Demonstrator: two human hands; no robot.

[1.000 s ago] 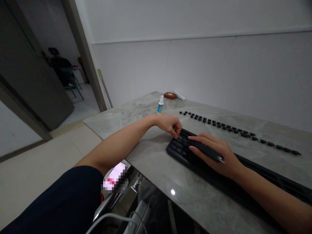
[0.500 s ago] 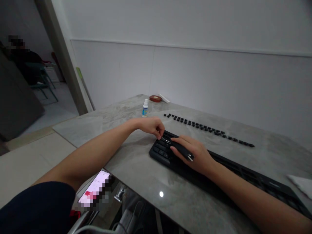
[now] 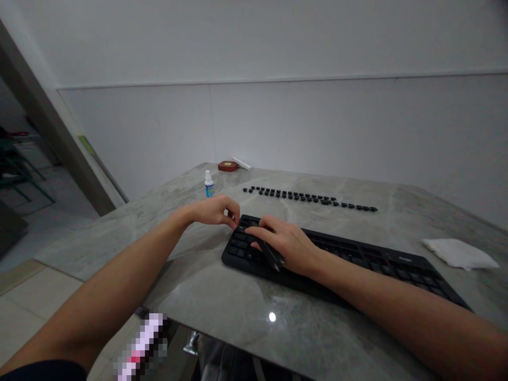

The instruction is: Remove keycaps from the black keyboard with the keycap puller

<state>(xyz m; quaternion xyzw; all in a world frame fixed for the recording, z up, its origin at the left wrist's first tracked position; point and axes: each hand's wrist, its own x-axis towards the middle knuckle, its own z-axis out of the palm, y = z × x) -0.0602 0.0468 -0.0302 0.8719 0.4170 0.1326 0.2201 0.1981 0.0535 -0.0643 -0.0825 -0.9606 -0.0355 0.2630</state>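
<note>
Grey marble table (image 3: 206, 288) carried a black keyboard (image 3: 357, 259); the right hand (image 3: 283, 243) gripped a dark tool (image 3: 270, 253) over its end keys, tip hidden. The left hand (image 3: 216, 210) pinched beside it, contents unclear.

1. A plain indoor workroom, perhaps an office: bare white wall (image 3: 278, 121) and tiled floor (image 3: 24, 286).
2. A grey marble-look tabletop (image 3: 222, 301) carries a black keyboard (image 3: 357, 254), loose keycaps (image 3: 309, 197), and a small bottle (image 3: 208, 183).
3. An open doorway (image 3: 24, 174) shows chairs beyond.
</note>
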